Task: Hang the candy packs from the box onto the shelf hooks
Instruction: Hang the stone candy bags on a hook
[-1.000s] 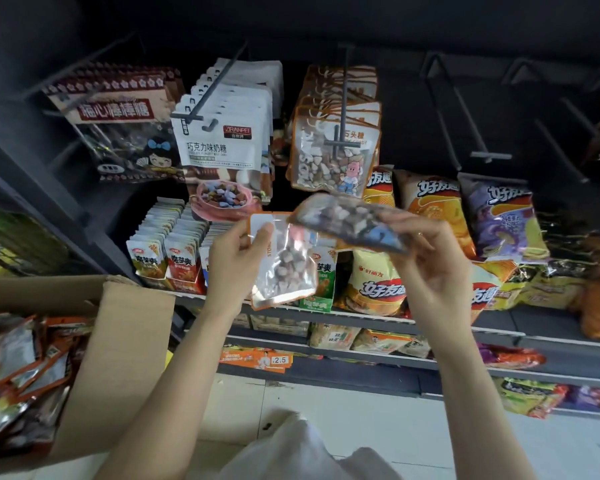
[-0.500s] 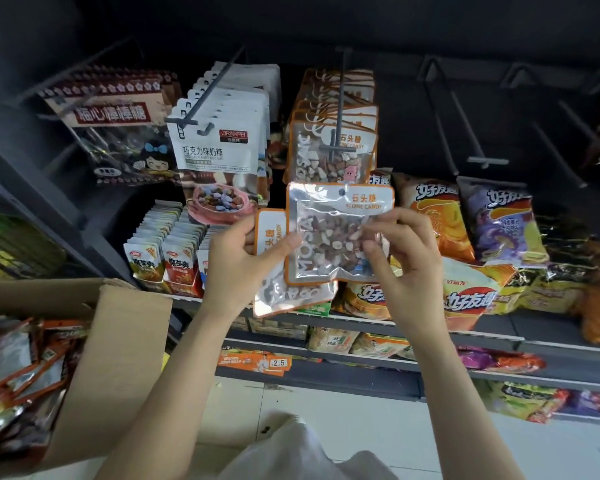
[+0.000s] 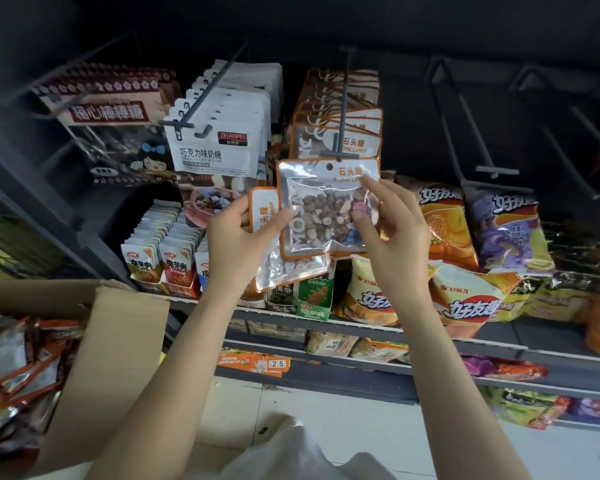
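My right hand (image 3: 390,233) pinches an orange-edged stone candy pack (image 3: 321,209) by its right side, upright and facing me, its hang hole just below the tip of the middle shelf hook (image 3: 343,109). That hook carries several packs of the same candy (image 3: 340,133). My left hand (image 3: 239,244) grips a second candy pack (image 3: 274,268), turned sideways, partly behind the first; its thumb presses the front pack's left edge. A cardboard box (image 3: 118,344) at lower left holds several more packs (image 3: 18,368).
White candy bags (image 3: 219,147) and dark lollipop bags (image 3: 115,133) hang on hooks to the left. Bare hooks (image 3: 478,133) stick out on the right. Chip bags (image 3: 465,237) and snack cartons (image 3: 167,258) fill the shelf below. White floor lies underneath.
My right hand turned its pack from flat to upright and raised it toward the middle hook's tip. My left hand stayed nearly in place with the second pack.
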